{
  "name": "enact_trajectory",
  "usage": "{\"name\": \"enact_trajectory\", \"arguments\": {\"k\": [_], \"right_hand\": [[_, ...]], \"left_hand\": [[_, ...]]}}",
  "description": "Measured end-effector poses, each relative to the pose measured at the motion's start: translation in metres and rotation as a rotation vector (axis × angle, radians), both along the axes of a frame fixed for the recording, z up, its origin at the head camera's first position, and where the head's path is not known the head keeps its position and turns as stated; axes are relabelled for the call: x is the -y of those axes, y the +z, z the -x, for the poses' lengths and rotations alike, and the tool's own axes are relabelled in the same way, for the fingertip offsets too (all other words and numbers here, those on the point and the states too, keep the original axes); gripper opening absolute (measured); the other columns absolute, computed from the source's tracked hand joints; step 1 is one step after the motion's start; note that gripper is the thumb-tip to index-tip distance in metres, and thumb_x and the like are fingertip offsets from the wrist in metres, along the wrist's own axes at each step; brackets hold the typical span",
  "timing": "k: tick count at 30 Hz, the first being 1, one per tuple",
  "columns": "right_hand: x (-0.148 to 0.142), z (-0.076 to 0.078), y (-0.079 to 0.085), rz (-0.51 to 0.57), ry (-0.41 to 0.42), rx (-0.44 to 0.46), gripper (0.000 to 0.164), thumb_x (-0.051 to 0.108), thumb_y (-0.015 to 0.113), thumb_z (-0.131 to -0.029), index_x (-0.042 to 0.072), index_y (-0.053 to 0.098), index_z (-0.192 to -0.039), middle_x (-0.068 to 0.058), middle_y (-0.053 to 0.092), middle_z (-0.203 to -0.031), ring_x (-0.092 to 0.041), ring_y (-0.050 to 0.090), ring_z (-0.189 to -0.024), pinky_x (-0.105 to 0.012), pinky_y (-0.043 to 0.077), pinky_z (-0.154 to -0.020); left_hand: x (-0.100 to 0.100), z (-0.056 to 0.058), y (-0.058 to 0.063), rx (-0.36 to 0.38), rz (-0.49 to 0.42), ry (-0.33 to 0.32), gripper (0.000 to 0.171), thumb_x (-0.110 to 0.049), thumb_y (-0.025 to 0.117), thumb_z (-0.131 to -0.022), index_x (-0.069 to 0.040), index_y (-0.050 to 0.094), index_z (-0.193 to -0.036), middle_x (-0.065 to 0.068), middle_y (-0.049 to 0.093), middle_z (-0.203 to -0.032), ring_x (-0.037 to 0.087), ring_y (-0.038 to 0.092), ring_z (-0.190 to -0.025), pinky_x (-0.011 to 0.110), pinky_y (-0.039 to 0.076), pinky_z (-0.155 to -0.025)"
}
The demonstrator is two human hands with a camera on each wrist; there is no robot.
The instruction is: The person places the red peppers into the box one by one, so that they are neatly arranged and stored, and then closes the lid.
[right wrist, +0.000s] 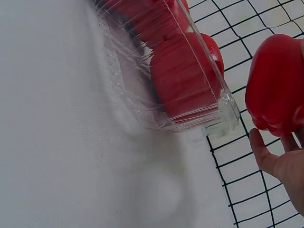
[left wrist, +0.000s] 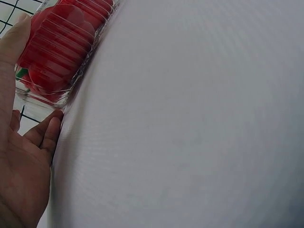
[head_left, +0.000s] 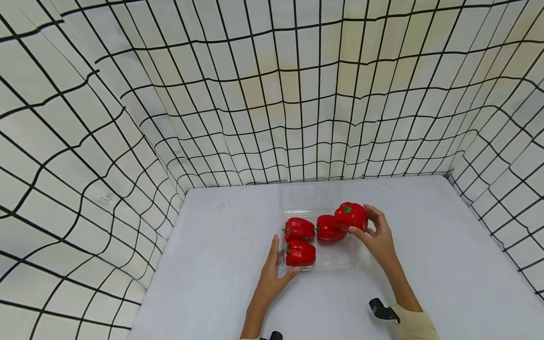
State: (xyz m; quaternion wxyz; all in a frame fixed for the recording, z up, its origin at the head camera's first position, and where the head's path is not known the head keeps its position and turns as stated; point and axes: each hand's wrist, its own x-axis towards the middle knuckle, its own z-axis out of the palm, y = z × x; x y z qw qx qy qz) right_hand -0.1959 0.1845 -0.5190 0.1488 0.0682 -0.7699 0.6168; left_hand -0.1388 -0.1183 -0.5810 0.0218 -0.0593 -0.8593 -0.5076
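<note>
A clear plastic clamshell box lies on the table with three red bell peppers in it: one at the back left, one at the front left, one at the back right. Above the box's right side, my right hand holds another red bell pepper between thumb and fingers, its green stem end facing up. In the right wrist view this held pepper hangs apart from the box wall. My left hand rests against the box's front left corner, fingers extended along the side and thumb at the front edge.
The box's transparent lid is folded back flat on the far side. A white table carries everything. Walls of black netting over white sheeting rise behind and at both sides. Dark wrist devices sit at both wrists.
</note>
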Motion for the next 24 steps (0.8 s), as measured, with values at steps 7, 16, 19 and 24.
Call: {"name": "enact_trajectory", "arguments": {"k": [7,16,19,24], "right_hand": [[-0.003,-0.008,-0.003,-0.239,0.115,-0.033,0.071,0.014,0.080,-0.080,0.013,0.046,-0.142,-0.011,0.051,-0.141,-0.001,0.043,-0.123,-0.037,0.054,-0.097],[0.002,-0.016,0.000,-0.378,0.243,0.016,0.072,0.028,0.085,-0.074,0.022,0.052,-0.138,-0.009,0.051,-0.137,-0.027,0.045,-0.125,-0.056,0.054,-0.092],[0.004,-0.018,0.000,-0.393,0.275,0.022,0.073,0.029,0.086,-0.072,0.022,0.054,-0.137,-0.010,0.051,-0.134,-0.030,0.046,-0.124,-0.055,0.057,-0.089],[0.008,-0.019,-0.003,-0.442,0.304,0.015,0.071,0.033,0.087,-0.071,0.023,0.055,-0.134,-0.009,0.053,-0.128,-0.028,0.048,-0.122,-0.049,0.059,-0.085]], "left_hand": [[-0.001,0.000,0.002,-0.016,-0.003,0.003,0.100,-0.051,0.071,-0.082,-0.029,0.009,-0.158,0.000,0.018,-0.164,0.031,0.040,-0.142,0.047,0.043,-0.108],[-0.001,0.000,0.000,-0.034,-0.003,-0.007,0.100,-0.052,0.070,-0.083,-0.027,0.009,-0.158,0.000,0.017,-0.164,0.031,0.043,-0.140,0.048,0.044,-0.107],[-0.001,0.000,0.000,-0.037,-0.004,-0.006,0.101,-0.052,0.071,-0.083,-0.027,0.009,-0.158,0.000,0.018,-0.164,0.032,0.043,-0.140,0.048,0.044,-0.107],[-0.001,0.000,-0.001,-0.036,0.004,-0.005,0.101,-0.052,0.071,-0.082,-0.028,0.009,-0.158,0.000,0.018,-0.164,0.032,0.045,-0.139,0.047,0.045,-0.106]]}}
